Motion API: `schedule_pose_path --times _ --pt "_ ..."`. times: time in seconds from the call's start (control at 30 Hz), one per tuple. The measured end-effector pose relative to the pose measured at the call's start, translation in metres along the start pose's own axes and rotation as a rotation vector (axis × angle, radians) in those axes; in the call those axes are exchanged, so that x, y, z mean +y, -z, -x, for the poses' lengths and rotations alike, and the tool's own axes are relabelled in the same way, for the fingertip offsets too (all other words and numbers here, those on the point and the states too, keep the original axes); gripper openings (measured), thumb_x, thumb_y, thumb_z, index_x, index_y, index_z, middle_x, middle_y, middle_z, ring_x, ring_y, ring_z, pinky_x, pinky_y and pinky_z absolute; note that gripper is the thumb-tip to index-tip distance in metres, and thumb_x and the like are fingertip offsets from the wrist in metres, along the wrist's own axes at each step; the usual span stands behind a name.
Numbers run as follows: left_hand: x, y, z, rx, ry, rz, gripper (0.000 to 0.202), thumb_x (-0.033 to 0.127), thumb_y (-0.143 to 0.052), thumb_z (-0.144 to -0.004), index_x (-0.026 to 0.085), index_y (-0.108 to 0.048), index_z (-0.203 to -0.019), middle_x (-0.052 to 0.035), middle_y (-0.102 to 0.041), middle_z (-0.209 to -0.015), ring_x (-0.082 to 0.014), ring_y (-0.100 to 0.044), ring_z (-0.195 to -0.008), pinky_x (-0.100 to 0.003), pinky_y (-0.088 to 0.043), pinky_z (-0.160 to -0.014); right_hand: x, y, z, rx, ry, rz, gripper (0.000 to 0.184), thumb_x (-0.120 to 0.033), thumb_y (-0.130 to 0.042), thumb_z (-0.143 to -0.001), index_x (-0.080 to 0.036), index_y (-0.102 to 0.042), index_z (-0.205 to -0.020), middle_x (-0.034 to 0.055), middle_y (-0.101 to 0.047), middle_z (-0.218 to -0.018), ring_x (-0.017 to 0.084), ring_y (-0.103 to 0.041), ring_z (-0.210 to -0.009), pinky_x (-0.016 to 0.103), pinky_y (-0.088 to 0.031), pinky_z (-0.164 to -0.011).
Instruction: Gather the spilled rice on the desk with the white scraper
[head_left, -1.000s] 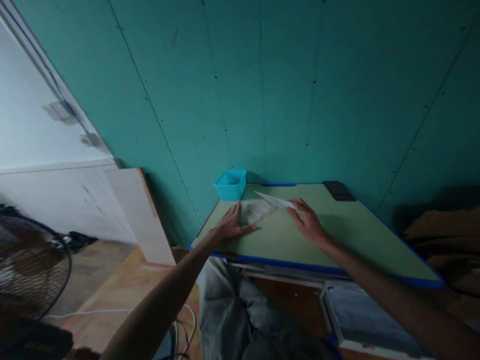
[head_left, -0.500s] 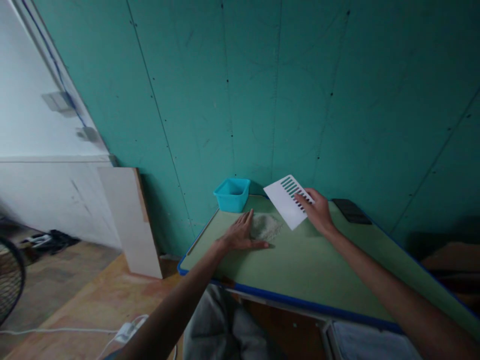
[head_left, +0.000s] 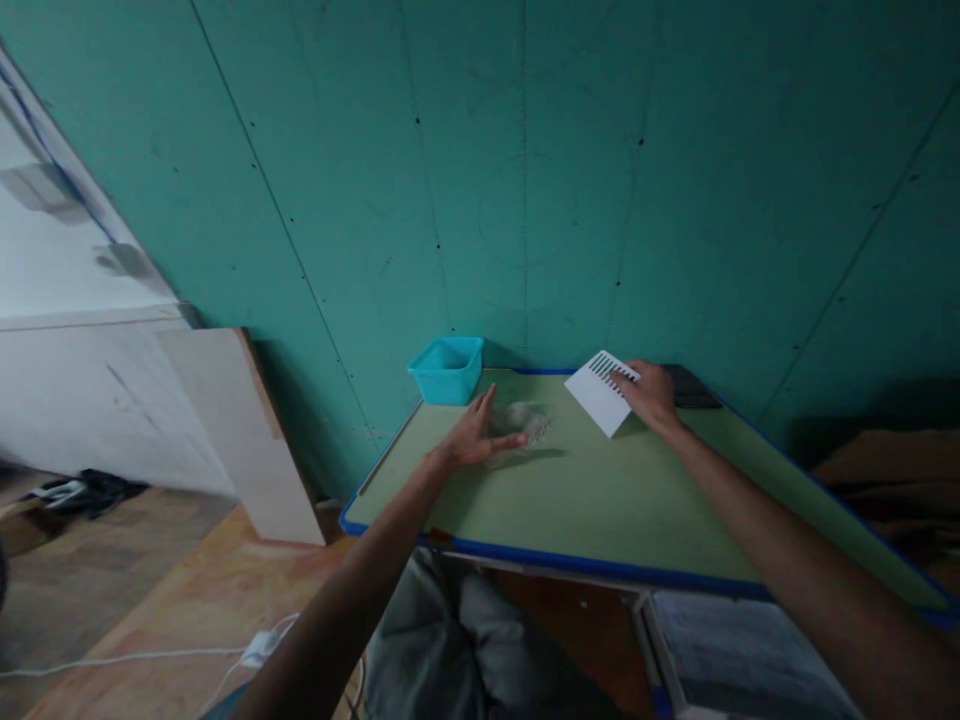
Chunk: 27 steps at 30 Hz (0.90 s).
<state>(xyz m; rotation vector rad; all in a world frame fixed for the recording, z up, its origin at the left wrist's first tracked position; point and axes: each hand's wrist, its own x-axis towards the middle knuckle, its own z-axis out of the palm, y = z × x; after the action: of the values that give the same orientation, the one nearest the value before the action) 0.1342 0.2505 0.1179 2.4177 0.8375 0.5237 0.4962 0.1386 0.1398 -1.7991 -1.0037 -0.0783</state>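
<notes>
A white slotted card (head_left: 600, 400) is pinched at its right side in my right hand (head_left: 649, 395), tilted above the tabletop. My left hand (head_left: 476, 437) is spread, thumb and fingers apart, beside a low heap of pale grains (head_left: 525, 420) on the pale green table (head_left: 585, 500). Whether its fingers touch the grains I cannot tell. Just behind that hand stands a turquoise plastic basket (head_left: 448, 375); its inside bottom is hidden.
A dark flat object (head_left: 691, 388) lies at the table's back right, by the green wall (head_left: 570, 180). Blue edging (head_left: 570, 565) runs along the table's front. A white board (head_left: 247, 440) leans at the left, and a white cable (head_left: 150, 657) crosses the floor.
My right hand has drawn the card to the right, away from the grains. My left hand stays beside the heap, its fingers more spread. The camera view has shifted.
</notes>
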Motion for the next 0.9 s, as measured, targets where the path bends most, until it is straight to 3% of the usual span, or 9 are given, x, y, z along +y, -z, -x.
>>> schedule_pose_path --times 0.07,0.23,0.4,0.57,0.77,0.9 --pt "-0.004 0.005 0.006 0.037 0.001 0.036 0.163 0.094 -0.084 -0.085 0.000 -0.013 -0.198 -0.0313 -0.011 -0.208 -0.0437 -0.018 -0.195 -0.057 -0.018 -0.158 -0.002 -0.005 0.003 -0.030 0.007 0.024 0.008 -0.031 -0.078 -0.092 -0.026 -0.078 -0.086 0.0140 -0.090 -0.092 0.038 -0.087 -0.097 0.050 -0.067 -0.097" --pt "-0.012 0.018 0.020 -0.047 -0.066 0.026 0.171 0.088 -0.094 -0.075 0.001 -0.015 -0.199 -0.0319 -0.016 -0.207 -0.0466 -0.021 -0.194 -0.058 -0.022 -0.157 -0.014 -0.022 0.015 -0.117 0.034 0.070 0.014 -0.031 -0.074 -0.098 -0.022 -0.085 -0.099 0.0152 -0.093 -0.102 0.036 -0.088 -0.099 0.047 -0.068 -0.095" --pt "-0.013 0.016 0.019 -0.102 -0.067 -0.050 0.186 0.094 -0.100 -0.060 0.003 -0.017 -0.200 -0.0342 -0.021 -0.205 -0.0539 -0.022 -0.192 -0.067 -0.024 -0.156 -0.035 -0.040 0.029 -0.164 0.046 0.110 0.016 -0.025 -0.073 -0.103 -0.018 -0.088 -0.103 0.0185 -0.095 -0.111 0.034 -0.089 -0.104 0.041 -0.066 -0.096" --pt "-0.012 0.009 0.015 -0.055 -0.021 -0.103 0.179 0.096 -0.096 -0.069 -0.002 -0.019 -0.198 -0.0379 -0.031 -0.201 -0.0559 -0.031 -0.189 -0.066 -0.028 -0.154 -0.055 -0.053 0.040 -0.213 0.077 0.095 0.018 -0.024 -0.073 -0.108 -0.018 -0.090 -0.107 0.0158 -0.095 -0.112 0.030 -0.088 -0.101 0.035 -0.063 -0.092" --pt "-0.008 -0.003 -0.003 -0.031 -0.092 -0.108 0.178 0.101 -0.091 -0.073 -0.006 -0.020 -0.196 -0.0407 -0.026 -0.202 -0.0560 -0.026 -0.190 -0.067 -0.024 -0.154 -0.062 -0.037 0.032 -0.167 0.126 0.098 0.019 -0.024 -0.072 -0.109 -0.019 -0.090 -0.111 0.0153 -0.095 -0.116 0.030 -0.088 -0.103 0.036 -0.063 -0.091" --pt "-0.006 -0.001 -0.002 0.028 -0.082 0.019 0.159 0.107 -0.066 -0.090 -0.002 -0.021 -0.197 -0.0370 -0.025 -0.204 -0.0508 -0.023 -0.192 -0.068 -0.020 -0.155 -0.056 -0.014 0.020 -0.126 0.156 0.151 0.023 -0.023 -0.072 -0.109 -0.017 -0.091 -0.118 0.0197 -0.095 -0.123 0.035 -0.089 -0.112 0.041 -0.064 -0.100"
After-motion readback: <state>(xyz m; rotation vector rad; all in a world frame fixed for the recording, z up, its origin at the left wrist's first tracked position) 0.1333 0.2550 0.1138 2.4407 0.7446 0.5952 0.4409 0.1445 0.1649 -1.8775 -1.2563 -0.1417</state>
